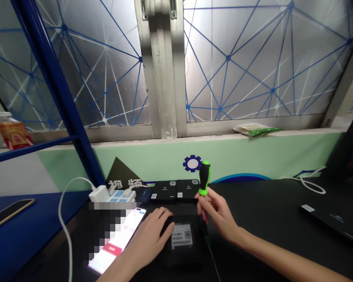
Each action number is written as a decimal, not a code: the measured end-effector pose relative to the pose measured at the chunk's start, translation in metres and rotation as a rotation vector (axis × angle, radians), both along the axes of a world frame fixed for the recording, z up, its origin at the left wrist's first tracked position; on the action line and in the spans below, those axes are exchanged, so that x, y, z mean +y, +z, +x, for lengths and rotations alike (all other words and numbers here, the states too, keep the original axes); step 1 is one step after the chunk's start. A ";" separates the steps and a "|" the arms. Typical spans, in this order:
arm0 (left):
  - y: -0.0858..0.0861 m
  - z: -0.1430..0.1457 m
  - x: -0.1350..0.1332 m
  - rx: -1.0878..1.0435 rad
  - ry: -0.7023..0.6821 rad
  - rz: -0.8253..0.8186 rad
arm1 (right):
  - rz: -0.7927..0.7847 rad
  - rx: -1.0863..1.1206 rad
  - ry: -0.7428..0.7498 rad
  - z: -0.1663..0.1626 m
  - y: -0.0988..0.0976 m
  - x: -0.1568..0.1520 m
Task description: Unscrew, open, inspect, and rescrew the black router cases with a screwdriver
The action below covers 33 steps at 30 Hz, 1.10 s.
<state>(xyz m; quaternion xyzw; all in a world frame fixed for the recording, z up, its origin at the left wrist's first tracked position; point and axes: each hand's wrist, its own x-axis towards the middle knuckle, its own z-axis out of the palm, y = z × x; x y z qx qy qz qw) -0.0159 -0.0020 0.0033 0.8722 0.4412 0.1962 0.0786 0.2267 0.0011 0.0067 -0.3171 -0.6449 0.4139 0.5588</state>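
In the lower middle of the frame, the left hand [153, 235] lies flat on a flat black plastic box [191, 252]. Its fingers are spread and loose, not gripping anything. The box has a white sticker on top and sits on the dark table [267, 211].

Just to the right, the right hand [217, 213] is closed around a green and black screwdriver [205, 178]. The handle stands up above the fingers. The thin metal part points down beside the right edge of the box, but its tip is too dark to see.

At the lower left, touching the left wrist, lies a phone with a bright white screen [117, 243]. Behind it is a white power strip [114, 196] with a white cable [63, 219] looping down. Two small black square boxes [176, 189] sit side by side behind the hands. At the far left stands a bottle with an orange label [13, 133].
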 end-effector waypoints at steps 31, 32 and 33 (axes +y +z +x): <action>-0.003 0.010 -0.003 0.003 0.092 -0.017 | -0.091 -1.079 -0.323 0.047 -0.013 -0.029; -0.003 0.011 -0.003 0.000 0.100 -0.022 | -0.067 -1.084 -0.325 0.048 -0.014 -0.029; -0.004 0.013 -0.003 -0.004 0.107 -0.027 | -0.038 -1.080 -0.340 0.050 -0.014 -0.029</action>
